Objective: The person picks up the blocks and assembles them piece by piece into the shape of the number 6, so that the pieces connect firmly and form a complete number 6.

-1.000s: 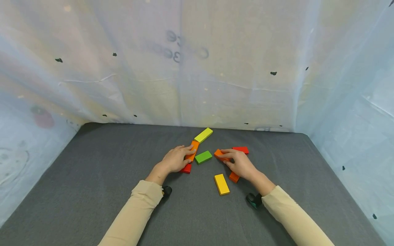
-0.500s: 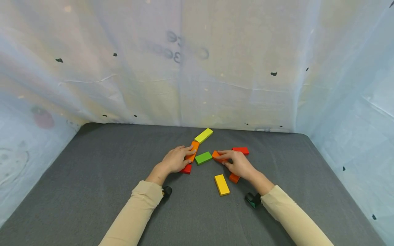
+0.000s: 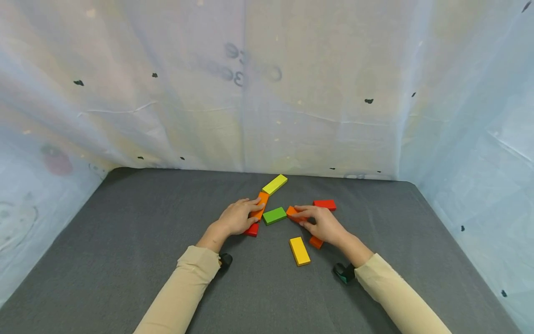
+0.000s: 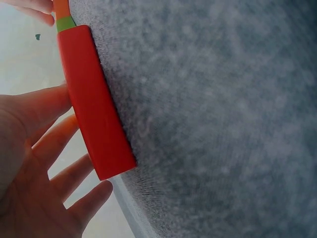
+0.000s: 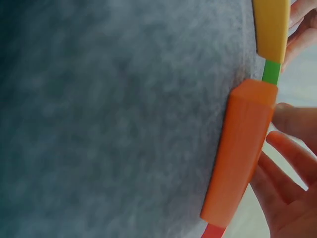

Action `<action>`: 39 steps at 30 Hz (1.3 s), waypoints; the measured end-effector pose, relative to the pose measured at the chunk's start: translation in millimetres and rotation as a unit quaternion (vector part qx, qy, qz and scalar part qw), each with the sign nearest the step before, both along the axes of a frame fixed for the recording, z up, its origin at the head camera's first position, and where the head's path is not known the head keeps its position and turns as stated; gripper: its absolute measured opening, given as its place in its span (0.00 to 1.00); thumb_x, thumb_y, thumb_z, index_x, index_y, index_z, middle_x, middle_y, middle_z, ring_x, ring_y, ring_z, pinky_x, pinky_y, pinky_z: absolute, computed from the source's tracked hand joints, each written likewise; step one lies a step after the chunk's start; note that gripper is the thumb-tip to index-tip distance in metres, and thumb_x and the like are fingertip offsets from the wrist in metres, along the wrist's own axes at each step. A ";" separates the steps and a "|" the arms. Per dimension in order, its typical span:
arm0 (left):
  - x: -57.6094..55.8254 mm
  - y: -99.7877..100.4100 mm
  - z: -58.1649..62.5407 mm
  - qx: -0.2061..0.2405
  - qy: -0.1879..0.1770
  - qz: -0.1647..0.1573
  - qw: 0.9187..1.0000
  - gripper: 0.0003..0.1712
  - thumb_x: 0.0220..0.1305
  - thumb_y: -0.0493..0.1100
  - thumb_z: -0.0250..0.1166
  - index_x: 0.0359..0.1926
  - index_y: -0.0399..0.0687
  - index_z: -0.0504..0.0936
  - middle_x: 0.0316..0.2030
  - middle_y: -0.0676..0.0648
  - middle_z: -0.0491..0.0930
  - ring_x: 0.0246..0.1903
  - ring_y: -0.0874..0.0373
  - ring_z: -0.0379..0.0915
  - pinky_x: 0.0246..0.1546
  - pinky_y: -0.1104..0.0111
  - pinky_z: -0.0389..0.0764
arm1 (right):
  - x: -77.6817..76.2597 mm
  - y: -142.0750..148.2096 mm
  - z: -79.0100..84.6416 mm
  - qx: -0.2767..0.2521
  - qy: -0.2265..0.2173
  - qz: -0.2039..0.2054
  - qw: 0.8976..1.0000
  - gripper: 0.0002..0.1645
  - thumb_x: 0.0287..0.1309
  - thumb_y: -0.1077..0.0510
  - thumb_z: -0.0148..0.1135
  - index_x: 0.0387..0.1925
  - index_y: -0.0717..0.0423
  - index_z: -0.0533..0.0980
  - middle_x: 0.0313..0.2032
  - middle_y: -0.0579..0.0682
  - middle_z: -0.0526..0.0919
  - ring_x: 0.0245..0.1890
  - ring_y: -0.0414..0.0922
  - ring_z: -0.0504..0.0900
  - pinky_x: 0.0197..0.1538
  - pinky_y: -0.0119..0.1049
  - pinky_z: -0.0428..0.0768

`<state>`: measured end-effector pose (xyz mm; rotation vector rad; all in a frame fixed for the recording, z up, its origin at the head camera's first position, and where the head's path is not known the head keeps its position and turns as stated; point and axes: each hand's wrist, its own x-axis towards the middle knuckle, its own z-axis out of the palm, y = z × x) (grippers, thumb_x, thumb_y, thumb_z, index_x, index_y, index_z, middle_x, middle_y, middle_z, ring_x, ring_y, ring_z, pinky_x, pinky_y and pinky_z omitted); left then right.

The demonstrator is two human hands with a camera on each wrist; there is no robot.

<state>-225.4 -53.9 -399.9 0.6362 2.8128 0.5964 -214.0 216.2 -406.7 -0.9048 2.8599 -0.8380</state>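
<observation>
In the head view, my left hand (image 3: 238, 217) holds an orange block (image 3: 263, 199) lying on the grey cloth, with fingers across it and the thumb at its near end. A red block (image 3: 252, 230) lies just in front, partly under the hand; in the left wrist view this red block (image 4: 94, 99) covers the fingertips. My right hand (image 3: 323, 223) pinches a second orange block (image 3: 293, 212), whose left end meets a green block (image 3: 274, 215). Below the right palm, a darker orange block (image 3: 316, 242) is partly hidden; that orange block (image 5: 240, 153) fills the right wrist view's foreground.
A yellow-green block (image 3: 275, 184) touches the far end of the left orange block. Behind the right hand lies another red block (image 3: 325, 204). A yellow block (image 3: 299, 251) rests nearer the person. Pale sheeting (image 3: 317, 139) rises behind the grey cloth surface (image 3: 125, 241).
My right hand has slid its orange block slightly left, closing the gap to the green block. The left hand has stayed in place.
</observation>
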 end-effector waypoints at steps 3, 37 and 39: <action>-0.1 0.1 0.1 -0.001 -0.004 0.000 1.000 0.28 0.68 0.44 0.60 0.68 0.52 0.69 0.71 0.47 0.60 0.71 0.43 0.53 0.69 0.46 0.57 | 2.9 4.3 0.6 0.004 0.007 -0.002 1.000 0.21 0.58 0.64 0.65 0.55 0.58 0.79 0.62 0.58 0.74 0.61 0.56 0.74 0.54 0.49 0.79; -0.4 0.7 2.3 0.000 -0.016 0.000 1.000 0.29 0.68 0.43 0.60 0.69 0.52 0.67 0.72 0.48 0.58 0.71 0.42 0.51 0.69 0.45 0.56 | 34.2 49.2 -1.1 0.006 0.007 -0.023 1.000 0.25 0.55 0.53 0.69 0.54 0.57 0.80 0.58 0.60 0.78 0.59 0.58 0.75 0.56 0.55 0.76; 0.0 0.9 2.4 0.001 -0.017 0.000 1.000 0.29 0.68 0.43 0.60 0.69 0.52 0.67 0.72 0.47 0.58 0.71 0.42 0.51 0.69 0.45 0.56 | 35.6 50.2 -1.2 0.009 0.004 -0.024 1.000 0.26 0.55 0.51 0.69 0.55 0.57 0.79 0.58 0.60 0.78 0.59 0.58 0.75 0.56 0.54 0.76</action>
